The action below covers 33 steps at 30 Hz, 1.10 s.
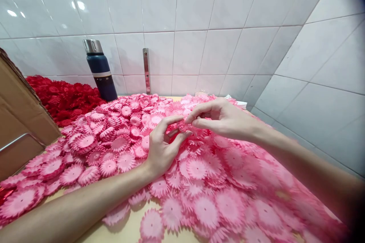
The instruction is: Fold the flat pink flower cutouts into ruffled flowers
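Close together over a heap of pink flower-shaped petal discs (pixel 196 168), my two hands meet near the middle of the head view. My left hand (pixel 162 148) curls its thumb and fingers around a small pink petal flower (pixel 182 124), seen only in part between the fingertips. From the right, my right hand (pixel 218 117) reaches in with its thumb and forefinger pinched at the flower's edge. Whatever lies between those right fingertips is too small to make out. More scalloped discs, many with a small centre hole, lie under and around both hands.
A dark blue bottle (pixel 101 70) with a steel cap stands by the tiled wall (pixel 194 3). Behind it on the left is a red petal heap (pixel 65 97), beside a cardboard box (pixel 24 121). A metal strip (pixel 146 70) is fixed to the wall. Yellowish tabletop (pixel 129 224) shows in front.
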Tool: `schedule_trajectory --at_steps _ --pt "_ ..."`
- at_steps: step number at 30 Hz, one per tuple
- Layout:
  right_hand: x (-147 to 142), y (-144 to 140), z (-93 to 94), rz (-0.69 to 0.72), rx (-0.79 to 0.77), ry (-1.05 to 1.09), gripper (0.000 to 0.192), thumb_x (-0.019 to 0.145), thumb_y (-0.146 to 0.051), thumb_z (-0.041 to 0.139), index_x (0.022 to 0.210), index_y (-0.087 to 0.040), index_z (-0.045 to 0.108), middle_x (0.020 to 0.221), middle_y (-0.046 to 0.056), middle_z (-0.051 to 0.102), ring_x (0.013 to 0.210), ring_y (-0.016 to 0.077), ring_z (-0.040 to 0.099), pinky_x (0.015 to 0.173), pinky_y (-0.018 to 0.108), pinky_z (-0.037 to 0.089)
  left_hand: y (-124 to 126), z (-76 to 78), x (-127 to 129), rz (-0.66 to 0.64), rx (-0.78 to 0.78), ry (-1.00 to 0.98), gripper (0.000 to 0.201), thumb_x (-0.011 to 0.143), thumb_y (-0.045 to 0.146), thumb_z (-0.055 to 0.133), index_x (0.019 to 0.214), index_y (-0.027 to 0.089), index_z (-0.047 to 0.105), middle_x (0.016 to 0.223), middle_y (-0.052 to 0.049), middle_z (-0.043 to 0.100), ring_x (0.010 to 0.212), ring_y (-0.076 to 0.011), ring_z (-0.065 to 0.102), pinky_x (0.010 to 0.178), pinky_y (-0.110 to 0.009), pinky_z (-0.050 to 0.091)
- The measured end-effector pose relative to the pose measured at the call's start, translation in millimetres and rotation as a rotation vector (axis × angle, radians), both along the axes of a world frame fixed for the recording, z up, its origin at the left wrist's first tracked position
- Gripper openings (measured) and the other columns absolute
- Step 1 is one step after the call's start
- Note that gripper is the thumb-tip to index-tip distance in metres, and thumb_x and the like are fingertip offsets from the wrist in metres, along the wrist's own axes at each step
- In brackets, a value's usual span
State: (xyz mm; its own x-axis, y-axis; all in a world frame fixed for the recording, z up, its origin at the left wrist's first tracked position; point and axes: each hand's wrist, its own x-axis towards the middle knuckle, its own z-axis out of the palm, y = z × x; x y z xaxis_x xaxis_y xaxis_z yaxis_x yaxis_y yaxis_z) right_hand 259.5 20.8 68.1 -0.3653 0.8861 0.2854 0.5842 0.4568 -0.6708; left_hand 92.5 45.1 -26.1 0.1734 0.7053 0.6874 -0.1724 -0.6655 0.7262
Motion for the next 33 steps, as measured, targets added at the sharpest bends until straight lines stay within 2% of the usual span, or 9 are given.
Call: schedule_trajectory --at_steps 5,8,11,16,22,29,33 --pt "-9.0 -3.6 -4.2 -0.068 0.049 -0.009 0.006 0.073 -0.015 0.057 0.075 -0.018 0.062 0.070 0.002 0.064 0.064 0.0154 0.058 0.058 0.028 0.047 -0.3 0.0 -1.5 -0.061 0.041 0.011 0.031 0.082 0.012 0.066 0.111 0.023 0.063 0.113 -0.006 0.062 0.110 -0.0206 0.060 0.096 -0.038 0.055" --pt "-14.0 -5.1 -5.4 -0.118 0.070 -0.011 0.016 0.068 -0.012 0.057 0.082 -0.018 0.058 0.072 0.002 0.066 0.064 0.0155 0.059 0.056 0.027 0.046 -0.1 -0.1 -2.1 -0.069 0.068 0.018 0.031 0.082 0.011 0.066 0.110 0.024 0.063 0.115 -0.007 0.061 0.112 -0.0215 0.060 0.097 -0.041 0.054" --pt "-16.3 -6.1 -4.3 -0.117 0.086 -0.035 0.021 0.067 -0.009 0.055 0.085 -0.019 0.056 0.066 0.000 0.067 0.060 0.0149 0.059 0.054 0.026 0.044 -0.1 0.3 -2.5 -0.059 0.078 0.023 0.030 0.082 0.011 0.065 0.109 0.024 0.064 0.115 -0.007 0.061 0.113 -0.0214 0.059 0.097 -0.041 0.054" --pt "-13.7 -3.2 -5.7 -0.138 0.124 0.004 0.017 0.068 -0.010 0.055 0.082 -0.020 0.055 0.060 -0.001 0.066 0.057 0.0152 0.058 0.052 0.026 0.042 -1.4 1.7 -1.9 -0.028 0.074 0.027 0.028 0.082 0.009 0.064 0.107 0.023 0.064 0.110 -0.006 0.062 0.109 -0.0198 0.061 0.090 -0.035 0.058" --pt "-10.4 -1.0 -7.2 -0.177 0.191 0.006 0.015 0.068 -0.008 0.055 0.077 -0.020 0.056 0.062 0.001 0.068 0.064 0.0174 0.060 0.059 0.030 0.044 -2.4 1.7 0.9 0.052 0.080 0.008 0.022 0.083 0.014 0.066 0.103 0.020 0.061 0.098 -0.004 0.064 0.092 -0.0154 0.065 0.076 -0.026 0.059" --pt "-13.1 -3.1 -7.7 -0.101 0.209 0.036 0.015 0.069 -0.008 0.057 0.081 -0.018 0.058 0.076 0.003 0.066 0.070 0.0174 0.064 0.063 0.029 0.049 -0.8 -0.8 -0.1 0.082 0.103 0.027 0.025 0.084 0.014 0.064 0.107 0.021 0.060 0.101 -0.005 0.063 0.095 -0.0173 0.063 0.076 -0.028 0.058" --pt "-17.1 -3.5 -9.4 -0.075 0.209 -0.020 0.017 0.073 -0.007 0.056 0.087 -0.017 0.058 0.076 0.003 0.069 0.071 0.0169 0.065 0.062 0.028 0.049 -0.5 -0.6 -1.5 0.080 0.120 0.077 0.029 0.083 0.012 0.065 0.110 0.023 0.061 0.105 -0.006 0.064 0.101 -0.0199 0.062 0.076 -0.029 0.057"
